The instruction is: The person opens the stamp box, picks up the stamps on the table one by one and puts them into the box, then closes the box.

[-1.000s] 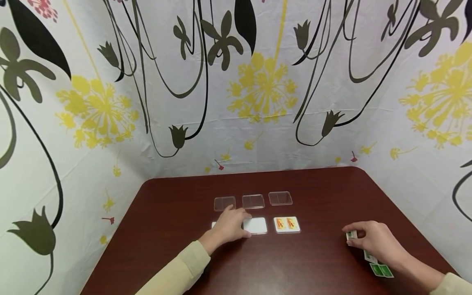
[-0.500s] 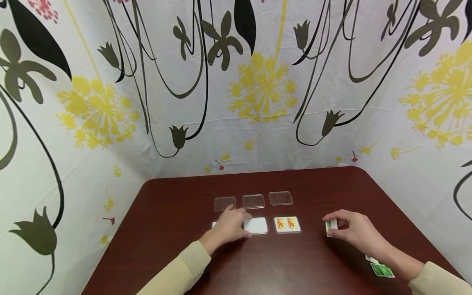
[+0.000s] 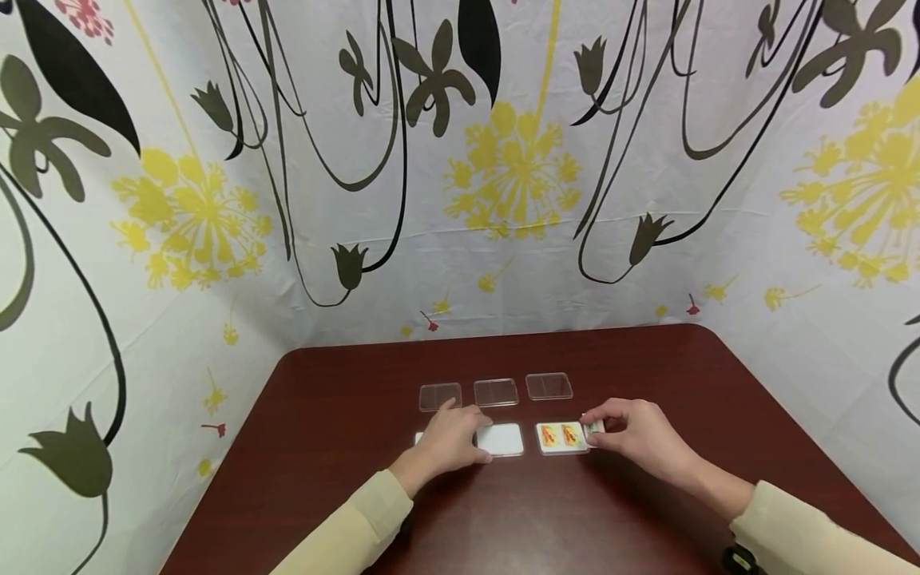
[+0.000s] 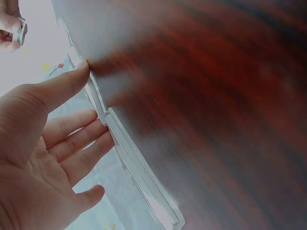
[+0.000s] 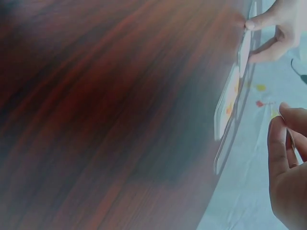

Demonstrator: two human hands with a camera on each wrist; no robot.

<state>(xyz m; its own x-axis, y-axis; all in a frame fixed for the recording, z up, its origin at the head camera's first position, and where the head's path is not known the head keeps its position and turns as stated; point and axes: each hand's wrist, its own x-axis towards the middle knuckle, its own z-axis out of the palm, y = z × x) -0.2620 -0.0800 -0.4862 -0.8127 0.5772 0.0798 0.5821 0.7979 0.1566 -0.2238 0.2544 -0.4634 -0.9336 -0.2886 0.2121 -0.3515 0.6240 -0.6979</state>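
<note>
Centrally, a small card point(image 3: 593, 430) with a pale border stands tilted at the right-hand end of the case with two orange pictures point(image 3: 561, 437); whether card and case touch cannot be told. The right hand point(image 3: 642, 436) pinches the card between thumb and fingertips. Next leftward lies the white-topped case point(image 3: 501, 440); at its left end rests the left hand point(image 3: 451, 438), spread, with thumb and index finger apart and touching the case's edges. A further case point(image 4: 144, 172), mostly hidden by this hand in the head view, appears in the left wrist view. Behind the row are three clear trays point(image 3: 549, 386). All rest on a dark reddish table point(image 3: 323, 463), bounded by a floral curtain point(image 3: 460, 295). Both sleeves point(image 3: 374, 511) are pale yellow.
</note>
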